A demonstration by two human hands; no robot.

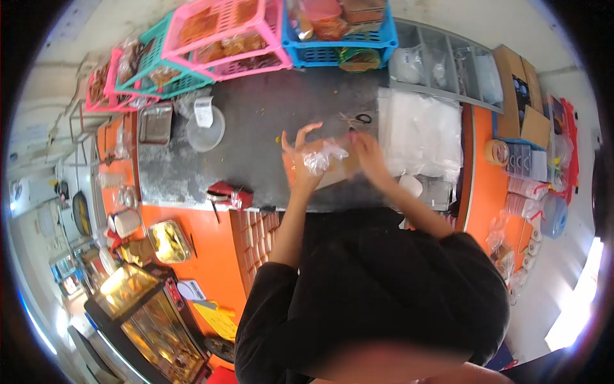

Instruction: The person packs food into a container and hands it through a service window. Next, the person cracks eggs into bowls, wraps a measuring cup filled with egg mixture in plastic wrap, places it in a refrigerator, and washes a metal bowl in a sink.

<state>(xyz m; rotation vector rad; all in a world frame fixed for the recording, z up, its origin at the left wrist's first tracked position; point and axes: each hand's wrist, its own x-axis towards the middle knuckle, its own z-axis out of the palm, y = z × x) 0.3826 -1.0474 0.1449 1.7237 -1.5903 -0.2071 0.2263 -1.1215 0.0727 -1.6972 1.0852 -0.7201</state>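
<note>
Over the dark worktop [256,109], my left hand [304,163] holds a crumpled clear plastic bag [325,157] against the palm, with some fingers stretched away from it. My right hand [369,160] is just to the right of the bag, blurred, its fingers bent towards it; whether they hold anything I cannot make out. Below and between the hands is a pale brownish, flat-looking item [339,174], partly hidden and smeared. A pair of scissors [362,118] with dark handles lies beyond my right hand.
Clear plastic bags [419,131] are stacked at right, near a grey divided tray [432,61]. Pink basket [217,32] and blue basket [339,51] line the back. A plastic tub [206,133], metal tray [155,125] and red pouch [231,195] lie left.
</note>
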